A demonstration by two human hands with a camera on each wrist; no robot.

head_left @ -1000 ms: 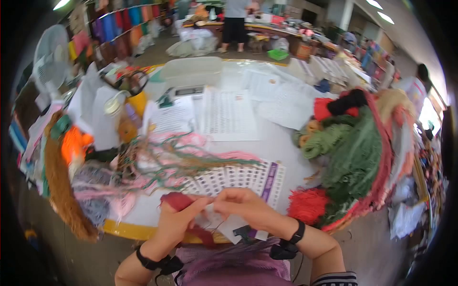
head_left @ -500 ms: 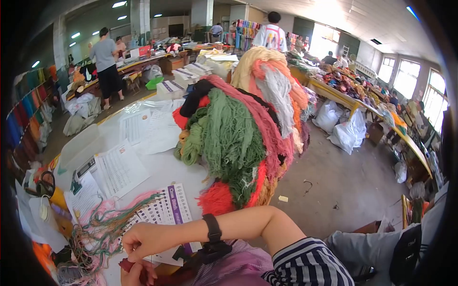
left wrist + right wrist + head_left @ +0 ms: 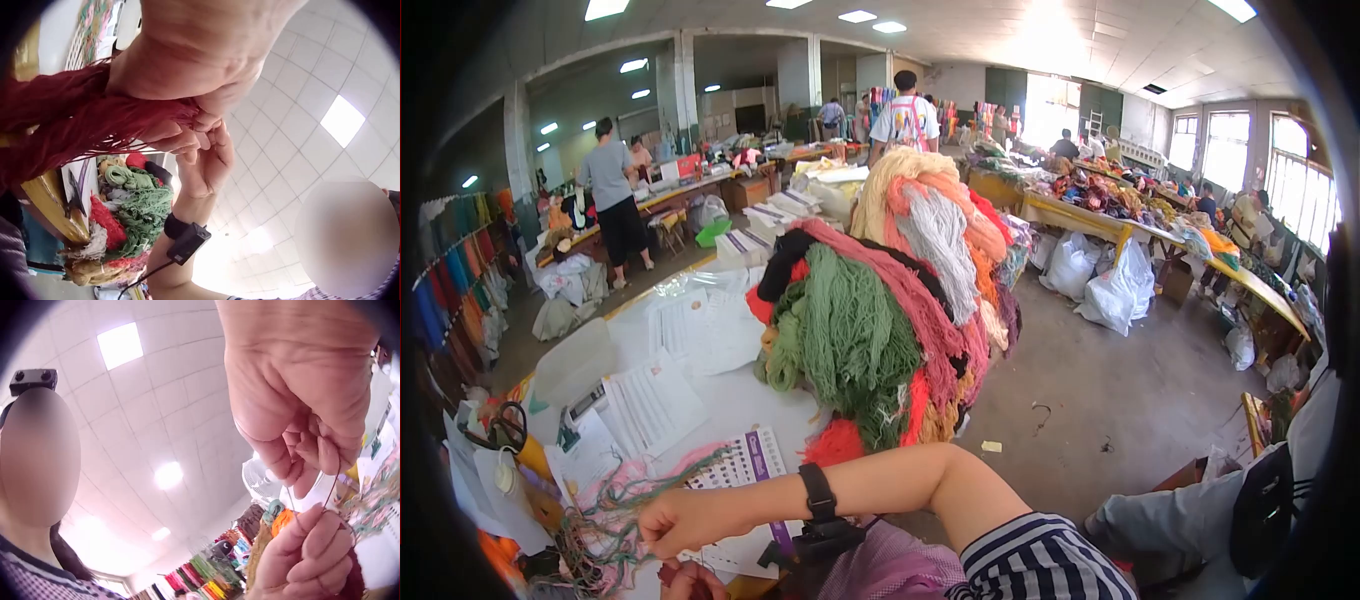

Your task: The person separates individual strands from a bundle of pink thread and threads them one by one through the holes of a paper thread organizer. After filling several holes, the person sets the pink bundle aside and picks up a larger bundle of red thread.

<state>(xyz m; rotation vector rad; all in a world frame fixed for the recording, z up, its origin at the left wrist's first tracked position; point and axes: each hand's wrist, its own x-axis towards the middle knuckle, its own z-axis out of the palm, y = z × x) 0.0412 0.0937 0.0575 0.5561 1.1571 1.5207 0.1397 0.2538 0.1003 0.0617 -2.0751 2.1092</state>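
A bundle of dark red yarn (image 3: 56,125) runs through my left hand (image 3: 692,580), which grips it at the lower edge of the head view. Above it, the fingers of my right hand (image 3: 690,522) are curled together. In the right wrist view, a thin reddish strand (image 3: 332,489) and a paler thread (image 3: 291,501) stretch between the pinched fingertips of my right hand (image 3: 300,394) and those of my left hand (image 3: 306,562). Beneath my right forearm lies a card (image 3: 762,455) with a purple strip and rows of holes.
Tangled pink and green threads (image 3: 615,505) lie left of the card. A large heap of yarn skeins (image 3: 850,320) covers the table's right side. Papers (image 3: 645,400), a clear tray (image 3: 575,358) and scissors (image 3: 508,425) are farther left. People stand at other tables behind.
The head view has swung to the right, so my hands now sit at its lower left. My right hand has drawn slightly apart from my left, which keeps the red yarn.
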